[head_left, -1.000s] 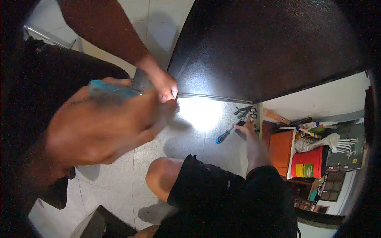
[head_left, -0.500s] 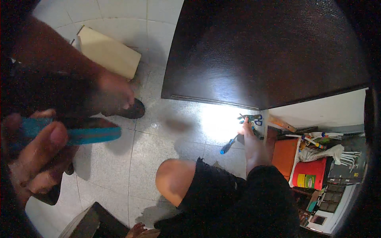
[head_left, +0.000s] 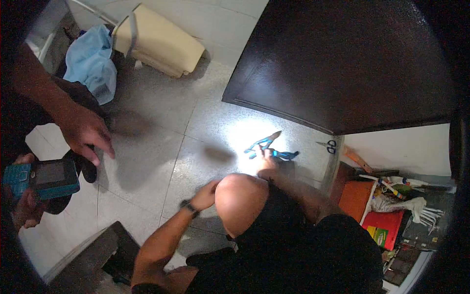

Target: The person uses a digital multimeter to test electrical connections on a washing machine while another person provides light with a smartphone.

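My right hand [head_left: 265, 160] reaches down to the tiled floor, with its fingers closed on blue-handled pliers [head_left: 264, 142] in a bright patch of light. Beside those fingers lies a blue-and-black tool [head_left: 286, 155], its kind unclear. My left hand [head_left: 206, 195], with a dark band on the wrist, is by my bare knee [head_left: 241, 203]; the knee hides its fingers. Dark-handled scissors [head_left: 331, 146] lie by the wall, right of my right hand.
At the left, a co-worker's hand holds a blue keypad phone [head_left: 51, 177]; another hand [head_left: 90, 134] hangs above it. A dark wooden panel [head_left: 342, 63] stands ahead. A cream bin [head_left: 161, 41], light-blue cloth [head_left: 93, 63], dark box [head_left: 98, 255] and red container [head_left: 384, 228] surround the floor.
My right hand has moved left from beside the scissors, with the pliers. My left arm has come forward to the knee. The co-worker's phone is lower and turned face up.
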`<state>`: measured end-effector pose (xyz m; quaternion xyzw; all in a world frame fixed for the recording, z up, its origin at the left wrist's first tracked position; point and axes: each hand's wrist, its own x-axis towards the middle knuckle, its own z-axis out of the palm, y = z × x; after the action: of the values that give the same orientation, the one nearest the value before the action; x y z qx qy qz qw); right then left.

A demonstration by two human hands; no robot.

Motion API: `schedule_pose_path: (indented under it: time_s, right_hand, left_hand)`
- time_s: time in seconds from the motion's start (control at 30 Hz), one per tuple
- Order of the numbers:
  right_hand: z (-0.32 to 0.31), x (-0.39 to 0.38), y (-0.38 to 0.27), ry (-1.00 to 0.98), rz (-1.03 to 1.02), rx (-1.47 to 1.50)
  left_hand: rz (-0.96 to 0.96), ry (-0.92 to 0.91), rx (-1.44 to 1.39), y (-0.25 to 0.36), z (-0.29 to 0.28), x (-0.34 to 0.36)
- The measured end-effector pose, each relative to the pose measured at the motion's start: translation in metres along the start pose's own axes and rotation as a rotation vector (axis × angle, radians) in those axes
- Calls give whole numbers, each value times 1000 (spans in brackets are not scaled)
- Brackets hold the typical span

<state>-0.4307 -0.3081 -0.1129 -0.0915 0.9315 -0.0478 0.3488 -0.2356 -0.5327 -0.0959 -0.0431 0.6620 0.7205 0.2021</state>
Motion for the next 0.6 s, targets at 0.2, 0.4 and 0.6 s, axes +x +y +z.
schedule_pose_path:
  time_s: [0.2,0.4,0.6]
  right_hand:
    - [-5,-35,-88,-299,-581,137]
    - [-31,37,20,541,-577,331]
    - [-22,88,207,373,158,-69]
  left_hand:
    - [-70,456,-419,-49,79,50]
    - [-32,745,-457,-104,82,56]
    - [-53,571,607,-50,67,78]
